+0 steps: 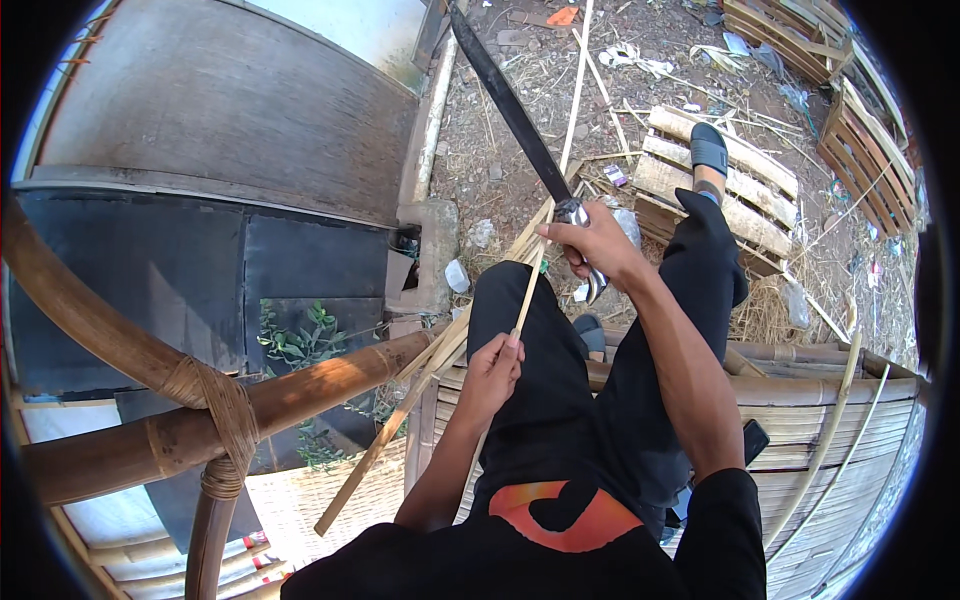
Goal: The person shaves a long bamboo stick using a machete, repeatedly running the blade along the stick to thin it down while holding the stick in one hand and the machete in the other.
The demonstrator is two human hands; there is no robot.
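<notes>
Only one view: a fisheye camera on the person's head looks steeply down, close above the left hand (490,375) and right hand (595,245), with ground beyond the fingers, edges bending at the rim

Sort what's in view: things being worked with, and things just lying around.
In use: long knife in right hand; thin bamboo strip in left hand.
Lying about: wooden pallet, bamboo frame, loose bamboo slats, ground litter.
</notes>
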